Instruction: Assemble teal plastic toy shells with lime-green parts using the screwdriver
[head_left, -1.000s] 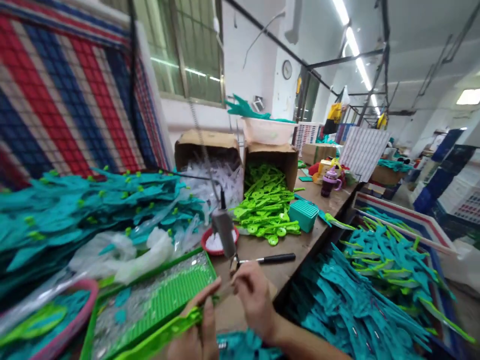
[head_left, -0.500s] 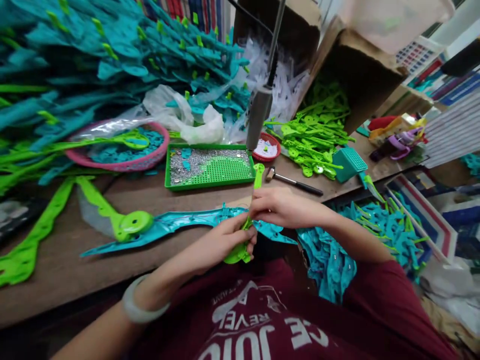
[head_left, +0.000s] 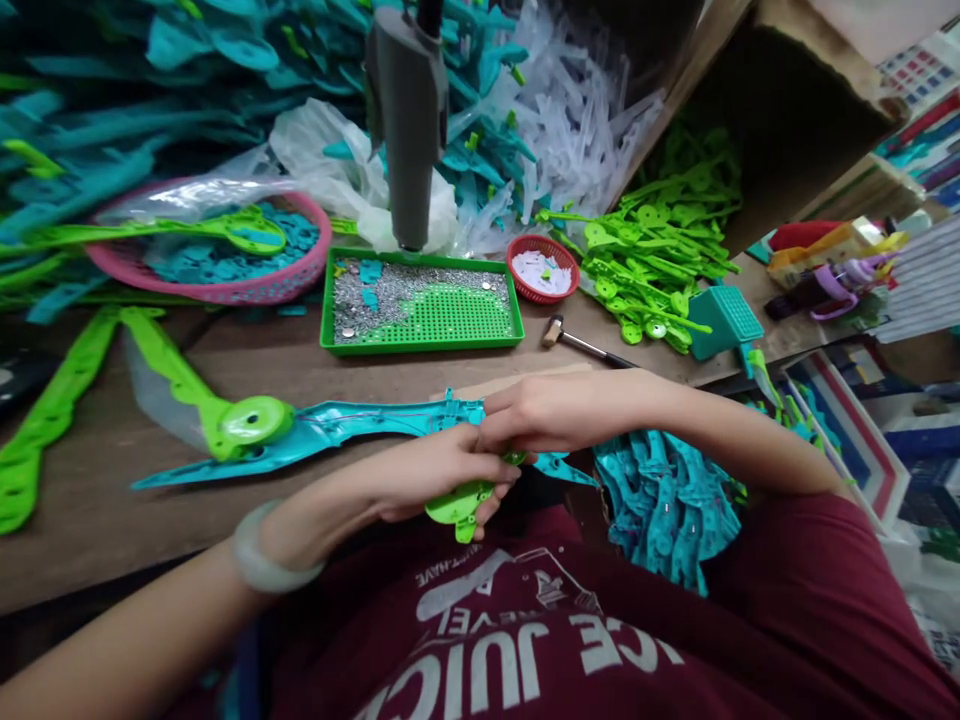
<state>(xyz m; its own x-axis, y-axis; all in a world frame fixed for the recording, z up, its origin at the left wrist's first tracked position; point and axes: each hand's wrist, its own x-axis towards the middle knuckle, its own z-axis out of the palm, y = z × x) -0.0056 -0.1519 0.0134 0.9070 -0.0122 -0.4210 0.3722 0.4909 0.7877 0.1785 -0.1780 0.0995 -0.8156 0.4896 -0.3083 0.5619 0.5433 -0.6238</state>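
My left hand [head_left: 442, 468] is wrapped round a lime-green plastic part [head_left: 459, 505], whose rounded end shows below the fingers. Over its upper end, my right hand [head_left: 536, 412] is closed, fingers bent and touching the left hand; the grip itself is hidden from above. Just behind both hands a long teal plastic shell [head_left: 367, 425] lies on the bench, open side up, with a thin wire along it. On the shell's left part rests a hinged lime-green piece with a round disc [head_left: 255, 420] and a clear blade.
An electric screwdriver [head_left: 407, 130] hangs above a green tray [head_left: 420, 347] of small screws. Behind stand a pink basket [head_left: 225, 290] and a red basket [head_left: 544, 292]. A hammer [head_left: 589, 345] lies to the right, near piled green parts [head_left: 645, 260]. Teal shells [head_left: 667, 510] are heaped right of my lap.
The view has shifted closer to the bench. The green part's upper end, which stuck up past my right hand, is now tipped down and hidden behind my hands.
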